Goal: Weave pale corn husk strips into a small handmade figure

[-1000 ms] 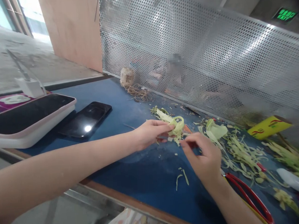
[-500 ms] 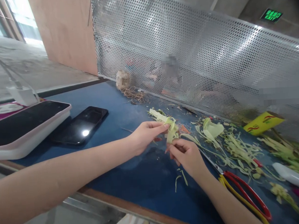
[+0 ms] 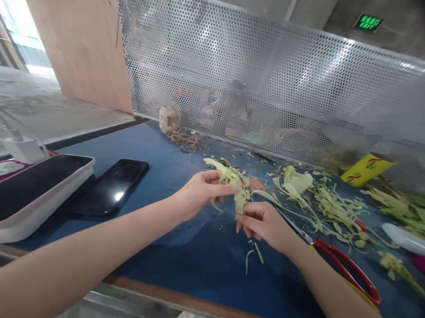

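Observation:
Between the fingers of my left hand (image 3: 200, 194) is a folded pale green plant strip (image 3: 240, 204), limp like a leaf or husk. Its paler end sticks out beyond the fingers toward the back of the table. My right hand (image 3: 269, 225) pinches the lower end of the same strip, just below and right of the left hand. Scissors (image 3: 350, 268) with red and yellow handles lie beside my right forearm, which partly covers them. Thin green shreds (image 3: 253, 254) lie on the blue table (image 3: 190, 269) in front of the right hand.
Plant scraps (image 3: 332, 205) spread over the right side, near a yellow packet (image 3: 368, 169). At the back, a ball of twine (image 3: 169, 118) stands before a perforated metal screen (image 3: 245, 48). Left are a black phone (image 3: 112, 185) and a white-edged device (image 3: 39, 192).
The view has shifted slightly. My right hand has moved a little downward relative to the left, and more of the strip shows stretched between them. Both hands keep their hold.

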Available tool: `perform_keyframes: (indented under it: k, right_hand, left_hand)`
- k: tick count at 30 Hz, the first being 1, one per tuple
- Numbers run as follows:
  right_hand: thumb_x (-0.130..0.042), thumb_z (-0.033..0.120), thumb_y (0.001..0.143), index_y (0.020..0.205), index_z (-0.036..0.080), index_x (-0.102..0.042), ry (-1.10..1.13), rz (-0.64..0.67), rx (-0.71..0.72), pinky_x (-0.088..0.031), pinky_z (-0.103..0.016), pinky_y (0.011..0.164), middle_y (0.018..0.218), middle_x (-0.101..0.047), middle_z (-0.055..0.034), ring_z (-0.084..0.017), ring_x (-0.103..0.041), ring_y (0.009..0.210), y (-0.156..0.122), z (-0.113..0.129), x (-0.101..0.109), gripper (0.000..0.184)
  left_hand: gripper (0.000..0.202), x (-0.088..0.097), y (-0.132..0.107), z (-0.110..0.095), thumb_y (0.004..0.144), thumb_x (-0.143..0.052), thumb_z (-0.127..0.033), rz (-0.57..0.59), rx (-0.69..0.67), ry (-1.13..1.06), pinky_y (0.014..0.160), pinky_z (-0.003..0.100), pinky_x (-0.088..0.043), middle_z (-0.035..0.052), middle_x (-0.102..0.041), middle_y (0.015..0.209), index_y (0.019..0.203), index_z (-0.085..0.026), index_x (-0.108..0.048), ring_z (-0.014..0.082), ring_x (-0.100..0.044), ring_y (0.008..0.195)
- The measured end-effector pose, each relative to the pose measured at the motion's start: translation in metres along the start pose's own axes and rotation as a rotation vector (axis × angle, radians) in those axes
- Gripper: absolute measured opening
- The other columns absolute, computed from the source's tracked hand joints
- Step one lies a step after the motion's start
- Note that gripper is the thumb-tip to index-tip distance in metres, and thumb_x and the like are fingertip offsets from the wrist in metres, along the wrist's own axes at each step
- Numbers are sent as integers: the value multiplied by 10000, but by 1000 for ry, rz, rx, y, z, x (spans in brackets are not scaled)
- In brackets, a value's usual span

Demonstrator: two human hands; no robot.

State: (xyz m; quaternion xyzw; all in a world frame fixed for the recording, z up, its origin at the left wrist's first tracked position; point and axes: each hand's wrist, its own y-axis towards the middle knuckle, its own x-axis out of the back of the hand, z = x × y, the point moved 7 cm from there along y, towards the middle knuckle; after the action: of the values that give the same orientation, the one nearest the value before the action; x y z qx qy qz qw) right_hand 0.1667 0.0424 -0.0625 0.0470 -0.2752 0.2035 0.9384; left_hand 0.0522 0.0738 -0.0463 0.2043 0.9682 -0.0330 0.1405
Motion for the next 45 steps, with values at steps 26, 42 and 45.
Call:
perform_keyframes:
  k: [26, 42, 45]
  right_hand:
    - [-493, 180, 777, 777, 198, -600, -547, -454, 374, -432, -291, 667, 730, -630, -25, -162, -566, 692, -11, 26, 39, 109]
    - [-488, 128, 746, 1087, 223, -464, -146, -241, 351, -387, -322, 885, 1095, -563, -44, -174, -515, 1014, -11, 25, 34, 354]
    - [-533, 224, 760, 1097, 236, -399, 97, -181, 290, -415, -326, 848, 1061, -567, -51, -174, -532, 990, -4, 20, 24, 363]
  left_hand:
    - [204, -6, 0, 15, 592, -705, -307, 50, 138, 108, 403, 196, -272, -45, -431, 430, 602, -117, -633, 44, -349, 408]
    - [323, -15, -4, 12, 790, -490, -396, 108, 194, 59, 416, 184, -364, 43, -599, 593, 784, -105, -631, 99, -521, 515]
    - [356, -15, -3, 9, 794, -469, -419, 121, 127, 245, 391, 170, -359, 42, -612, 518, 765, -104, -633, 99, -534, 457]
